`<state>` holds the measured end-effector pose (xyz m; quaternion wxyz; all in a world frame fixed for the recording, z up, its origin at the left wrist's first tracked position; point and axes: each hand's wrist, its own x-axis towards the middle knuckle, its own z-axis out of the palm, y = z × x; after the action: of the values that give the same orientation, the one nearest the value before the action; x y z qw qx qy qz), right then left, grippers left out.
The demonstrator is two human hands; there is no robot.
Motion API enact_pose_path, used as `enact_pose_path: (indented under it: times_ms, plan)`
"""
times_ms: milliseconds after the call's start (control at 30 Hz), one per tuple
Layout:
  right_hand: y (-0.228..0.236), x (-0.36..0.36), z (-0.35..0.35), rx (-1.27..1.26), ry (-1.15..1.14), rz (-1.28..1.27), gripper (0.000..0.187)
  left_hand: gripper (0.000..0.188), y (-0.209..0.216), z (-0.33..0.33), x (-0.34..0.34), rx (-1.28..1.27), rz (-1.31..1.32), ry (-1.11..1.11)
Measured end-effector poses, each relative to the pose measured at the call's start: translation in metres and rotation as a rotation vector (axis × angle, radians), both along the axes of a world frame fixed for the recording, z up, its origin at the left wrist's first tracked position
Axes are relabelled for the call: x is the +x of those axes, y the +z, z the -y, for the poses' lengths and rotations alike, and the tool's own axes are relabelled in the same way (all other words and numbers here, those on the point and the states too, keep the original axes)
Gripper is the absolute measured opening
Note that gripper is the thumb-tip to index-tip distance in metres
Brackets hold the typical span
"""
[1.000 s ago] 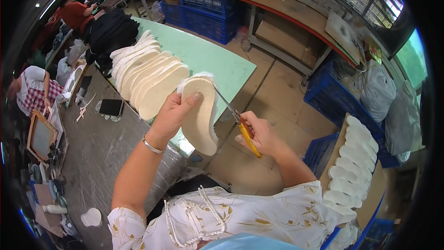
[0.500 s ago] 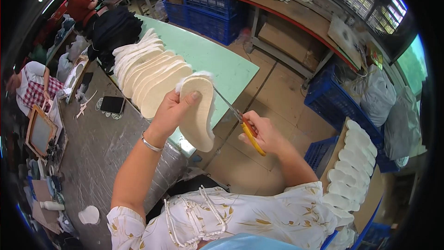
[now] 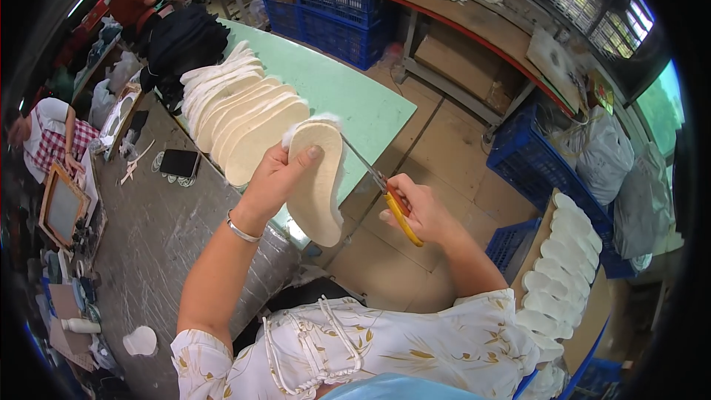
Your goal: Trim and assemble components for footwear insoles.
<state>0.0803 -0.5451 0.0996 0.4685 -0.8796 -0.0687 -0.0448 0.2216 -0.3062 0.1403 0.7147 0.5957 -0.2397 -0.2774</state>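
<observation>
Insole point(image 3: 317, 194): raised in the air, just before the row of insoles point(image 3: 244, 122) on the green tabletop point(image 3: 348, 92).
Left hand point(image 3: 280, 176): closed in a pinch, thumb flat on the insole's pale face, fingers behind.
Right hand point(image 3: 417, 210): curled round the handles of the scissors point(image 3: 398, 212); blade spread cannot be told.
Fleece fringe point(image 3: 335, 123), risk: blades angled inward could nick the sole's edge; likely cause, fluff masking the outline.
Thumb grip, risk: the insole could swivel if pulled by the blades, being pinched only near its upper part.
Broad end: points away from the person.
Long axis: steep, lower end nearer the person, leaning slightly right.
</observation>
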Motion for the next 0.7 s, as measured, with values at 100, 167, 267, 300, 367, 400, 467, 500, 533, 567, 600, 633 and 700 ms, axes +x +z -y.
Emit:
enact_pose_path:
  times_ms: [100, 167, 267, 300, 367, 400, 467, 500, 533, 567, 600, 633, 700]
  plan:
    - [0.0037, 0.0004, -0.0009, -0.025, 0.005, -0.052, 0.045, 0.027, -0.0042, -0.0011, 0.0027, -0.023, 0.006, 0.010]
    - [0.0023, 0.0019, -0.0021, -0.003, 0.007, -0.043, 0.044, 0.027, -0.0031, -0.0021, 0.0028, -0.012, -0.023, 0.006]
    - [-0.0001, 0.0037, -0.0026, 0.036, 0.020, -0.033, 0.043, 0.027, -0.0061, -0.0039, 0.0035, -0.013, -0.010, -0.004]
    - [-0.0014, 0.0045, -0.0016, 0.024, 0.030, -0.030, 0.043, 0.028, -0.0069, -0.0040, 0.0038, -0.020, -0.002, -0.002]
    - [-0.0026, 0.0054, -0.0019, 0.027, 0.022, -0.026, 0.043, 0.027, -0.0051, -0.0043, 0.0017, -0.019, -0.008, 0.014]
    - [-0.0054, 0.0058, 0.0000, 0.023, 0.033, -0.024, 0.043, 0.027, -0.0069, -0.0053, 0.0027, -0.022, -0.018, 0.019]
    - [-0.0032, 0.0049, 0.0011, 0.001, 0.043, -0.034, 0.042, 0.026, -0.0084, -0.0062, 0.0035, -0.025, -0.027, 0.023]
    - [-0.0016, 0.0042, 0.0012, -0.019, 0.051, -0.044, 0.042, 0.027, -0.0084, -0.0056, 0.0030, -0.030, -0.028, 0.036]
    - [0.0023, 0.0041, -0.0006, 0.005, 0.051, -0.064, 0.042, 0.027, -0.0083, -0.0050, 0.0026, -0.035, -0.030, 0.048]
    - [0.0022, 0.0050, -0.0012, 0.005, 0.051, -0.065, 0.042, 0.027, -0.0079, -0.0048, 0.0020, -0.035, -0.030, 0.048]
    - [0.0021, 0.0057, -0.0017, 0.011, 0.045, -0.053, 0.042, 0.027, -0.0072, -0.0047, 0.0014, -0.030, -0.028, 0.030]
    - [0.0018, 0.0061, -0.0019, 0.016, 0.039, -0.041, 0.042, 0.028, -0.0070, -0.0046, 0.0008, -0.024, -0.027, 0.012]
    - [-0.0004, 0.0075, -0.0013, 0.003, 0.036, -0.024, 0.043, 0.027, -0.0075, -0.0046, -0.0006, 0.029, -0.028, 0.002]
